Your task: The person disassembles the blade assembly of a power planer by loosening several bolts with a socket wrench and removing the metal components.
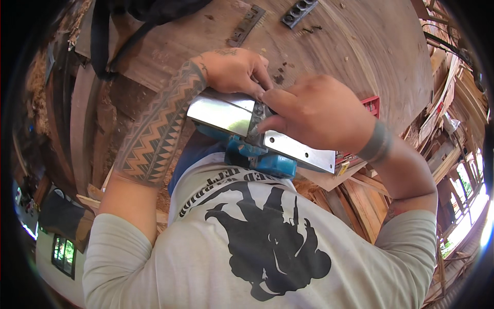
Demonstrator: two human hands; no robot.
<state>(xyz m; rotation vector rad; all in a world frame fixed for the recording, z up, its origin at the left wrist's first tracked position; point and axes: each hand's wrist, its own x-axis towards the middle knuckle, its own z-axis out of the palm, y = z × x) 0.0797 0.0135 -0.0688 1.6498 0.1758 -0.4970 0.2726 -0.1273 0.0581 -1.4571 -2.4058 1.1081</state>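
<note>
A blue electric hand planer (275, 164) lies upside down near the table's edge, close to my body. Its shiny metal sole (221, 114) faces up, and the dark cutter drum (256, 123) shows in the gap between the two sole plates. My left hand (234, 72) is closed at the far end of the drum, thumb and fingertips together. From the right, my right hand (319, 108) curls its fingers over the drum, thumb lying nearer to me. What either hand pinches, if anything, is covered by the fingers.
On the wooden tabletop (355, 51) lie a toothed metal bar (247, 26), a metal bar with round recesses (298, 13) and small screws (312, 29). A red case (371, 105) sits behind my right wrist. A black strap (103, 41) hangs at far left. Wood offcuts (365, 201) lie below right.
</note>
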